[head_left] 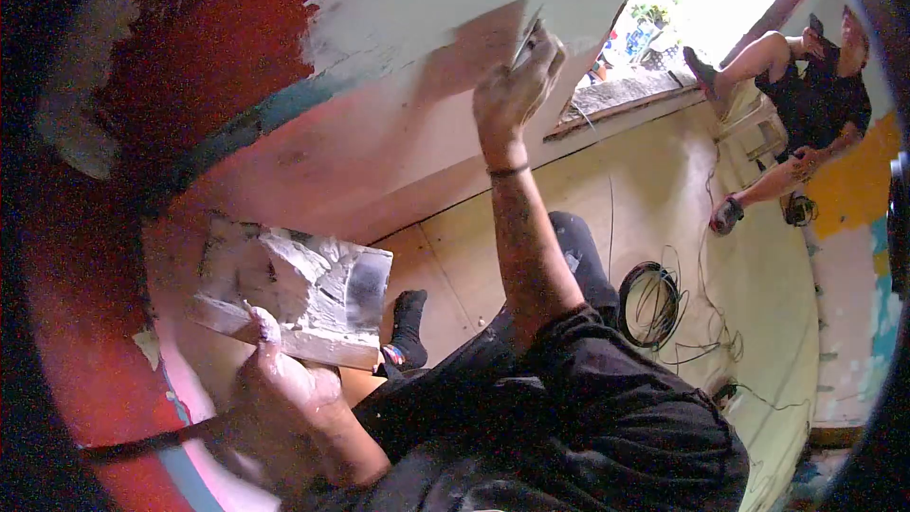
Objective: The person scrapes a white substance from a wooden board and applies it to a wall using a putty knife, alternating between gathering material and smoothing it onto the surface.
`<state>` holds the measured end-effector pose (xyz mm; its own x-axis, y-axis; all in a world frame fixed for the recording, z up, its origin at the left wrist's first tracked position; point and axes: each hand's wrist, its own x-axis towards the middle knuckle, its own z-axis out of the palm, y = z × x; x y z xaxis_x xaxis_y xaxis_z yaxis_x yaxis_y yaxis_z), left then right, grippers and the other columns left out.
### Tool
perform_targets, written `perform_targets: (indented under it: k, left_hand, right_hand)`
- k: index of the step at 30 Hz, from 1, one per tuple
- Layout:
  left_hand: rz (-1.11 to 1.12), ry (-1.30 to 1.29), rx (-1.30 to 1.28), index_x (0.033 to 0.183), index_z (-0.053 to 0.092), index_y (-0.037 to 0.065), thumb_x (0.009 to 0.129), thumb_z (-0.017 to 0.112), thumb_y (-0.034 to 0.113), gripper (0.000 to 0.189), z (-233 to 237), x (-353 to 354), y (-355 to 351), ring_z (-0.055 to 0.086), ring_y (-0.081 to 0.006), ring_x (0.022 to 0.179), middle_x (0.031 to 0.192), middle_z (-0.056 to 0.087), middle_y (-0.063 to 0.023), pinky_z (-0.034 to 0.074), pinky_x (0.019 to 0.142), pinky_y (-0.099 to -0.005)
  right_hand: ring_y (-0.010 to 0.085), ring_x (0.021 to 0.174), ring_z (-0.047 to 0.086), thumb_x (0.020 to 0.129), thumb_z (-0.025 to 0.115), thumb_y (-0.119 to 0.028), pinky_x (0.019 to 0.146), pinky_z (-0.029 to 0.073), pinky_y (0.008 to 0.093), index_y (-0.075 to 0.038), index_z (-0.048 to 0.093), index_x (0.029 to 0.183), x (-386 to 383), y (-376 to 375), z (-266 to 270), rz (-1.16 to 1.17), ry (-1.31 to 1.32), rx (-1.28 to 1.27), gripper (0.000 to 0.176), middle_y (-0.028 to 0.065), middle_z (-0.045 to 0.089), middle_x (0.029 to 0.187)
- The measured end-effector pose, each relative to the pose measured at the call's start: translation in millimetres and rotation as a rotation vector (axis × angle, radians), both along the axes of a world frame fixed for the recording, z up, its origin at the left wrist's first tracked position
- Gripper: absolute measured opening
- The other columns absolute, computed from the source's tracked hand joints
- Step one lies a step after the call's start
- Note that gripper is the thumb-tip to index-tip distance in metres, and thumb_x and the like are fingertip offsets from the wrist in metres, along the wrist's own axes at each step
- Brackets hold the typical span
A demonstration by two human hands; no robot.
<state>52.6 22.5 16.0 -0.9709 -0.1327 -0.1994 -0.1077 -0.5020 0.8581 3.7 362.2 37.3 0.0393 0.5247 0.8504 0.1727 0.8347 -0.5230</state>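
My right hand [519, 85] is raised to the wall [408, 133], its fingers closed around a flat plastering trowel [530, 30]. The trowel's blade shows nearly edge-on and casts a shadow on the pale surface beside it. Lower left, my left hand [289, 374] is smeared with white and wrapped round the near edge of a plaster board [368, 284]. Thick white plaster [308, 275] lies heaped and streaked across that board. My left thumb rests up along its edge, while the other fingers are largely hidden.
Red paint [237, 38] borders fresh white plaster on the wall. A bright window opening with a rough sill [630, 100] is at upper right. Beyond it a person [820, 100] sits on a chair. Coiled cable [649, 303] and loose wires lie on the floor, near my socked foot [409, 327].
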Motion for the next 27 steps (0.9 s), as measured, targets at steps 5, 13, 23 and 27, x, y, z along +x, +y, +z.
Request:
perform_targets:
  k: [5, 13, 23, 27]
  left_hand:
    - [-0.083, -0.021, 0.055, 0.118, 0.051, -0.002, 0.081, 0.062, 0.028, 0.049, 5, 1, 0, 0.045, -0.0222, 0.111, 0.122, 0.047, -0.0097, 0.034, 0.098, -0.0370]
    - [-0.142, -0.016, 0.131, 0.112, 0.054, -0.004, 0.083, 0.061, 0.031, 0.046, 17, 5, 2, 0.048, -0.0218, 0.107, 0.116, 0.050, -0.0120, 0.039, 0.095, -0.0370]
    - [-0.038, 0.016, -0.044, 0.114, 0.051, -0.007, 0.081, 0.065, 0.030, 0.051, 23, 9, 8, 0.052, -0.0255, 0.102, 0.112, 0.053, -0.0135, 0.042, 0.091, -0.0392]
    - [-0.164, -0.024, 0.106, 0.122, 0.044, -0.007, 0.080, 0.065, 0.030, 0.060, 13, 5, 1, 0.050, -0.0266, 0.105, 0.116, 0.050, -0.0133, 0.040, 0.094, -0.0401]
  right_hand:
    - [0.0366, 0.103, 0.043, 0.077, 0.054, -0.015, 0.088, 0.036, 0.0460, 0.003, 0.047, 0.115, -40, -4, -12, -0.253, -0.142, 0.016, 0.043, 0.0214, 0.047, 0.112]
    - [0.0390, 0.110, 0.038, 0.067, 0.057, -0.008, 0.094, 0.028, 0.0518, 0.001, 0.046, 0.119, -32, -65, -84, -0.150, -0.263, 0.081, 0.054, 0.0216, 0.042, 0.121]
    - [0.0373, 0.112, 0.041, 0.077, 0.051, -0.004, 0.095, 0.035, 0.0440, 0.001, 0.046, 0.121, 14, -6, -29, 0.110, 0.117, 0.048, 0.045, 0.0201, 0.047, 0.117]
    - [0.0386, 0.104, 0.043, 0.078, 0.056, -0.019, 0.091, 0.035, 0.0475, 0.002, 0.048, 0.111, -28, -9, 2, 0.026, 0.085, -0.079, 0.040, 0.0223, 0.048, 0.109]
